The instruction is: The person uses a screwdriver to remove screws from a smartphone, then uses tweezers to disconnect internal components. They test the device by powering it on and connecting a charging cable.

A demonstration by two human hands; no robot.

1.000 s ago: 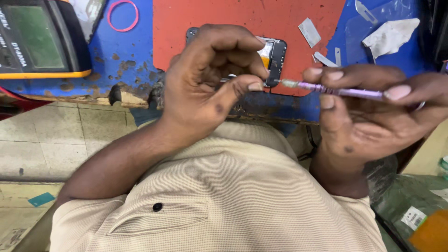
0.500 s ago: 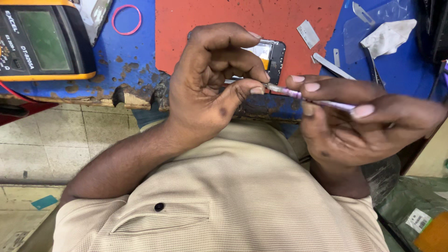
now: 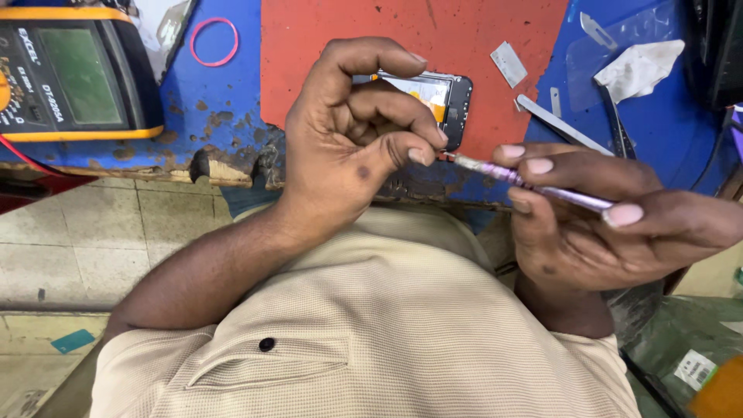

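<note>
Blue worn workbench, left hand on phone, right hand gripping purple tool

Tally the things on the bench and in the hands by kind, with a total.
Phone: 1
Multimeter: 1
Pink rubber band: 1
Purple tool: 1
Tweezers: 1
Metal strip: 1
White cloth: 1
Total: 7

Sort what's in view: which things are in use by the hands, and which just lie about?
In use: left hand, right hand, purple tool, phone.

Lying about: meter, pink ring, tweezers, metal strip, white scrap, red mat.
</note>
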